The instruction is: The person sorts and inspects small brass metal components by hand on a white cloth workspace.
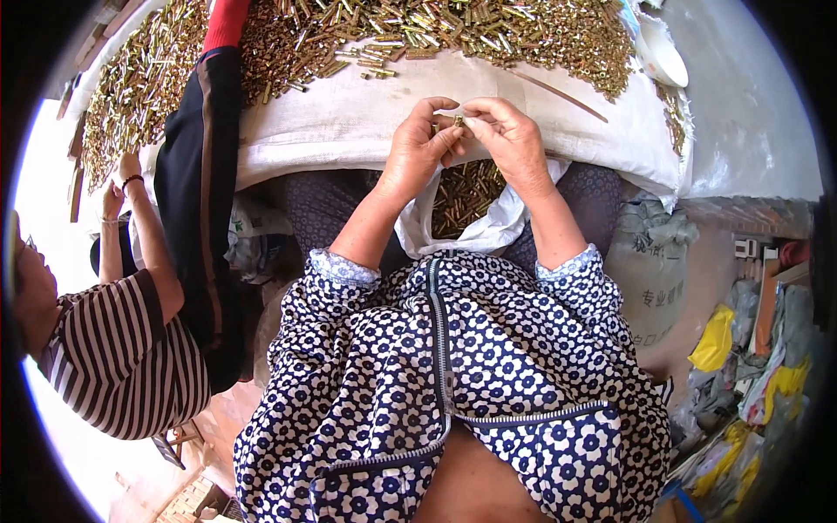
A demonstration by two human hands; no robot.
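My left hand (420, 139) and my right hand (507, 138) meet above the near edge of the cloth-covered table. Both are closed, thumb and fingers pinching at a small brass-coloured metal fitting (458, 121) between them. Its exact kind is too small to tell, and another glint of metal shows in my left fingers. Below my hands, an open white plastic bag (411, 234) lies in my lap, holding many slim brass-coloured metal pieces (466, 193). On the table beyond, a few short metal pieces (375, 61) lie loose in front of a large heap (453, 26).
A thin brown strip (558, 94) lies on the pale table cloth (323, 131). A white bowl (660, 54) stands at the far right. At left, a co-worker in a striped shirt (131, 349) works at the heap. Plastic bags (715, 340) pile at the right.
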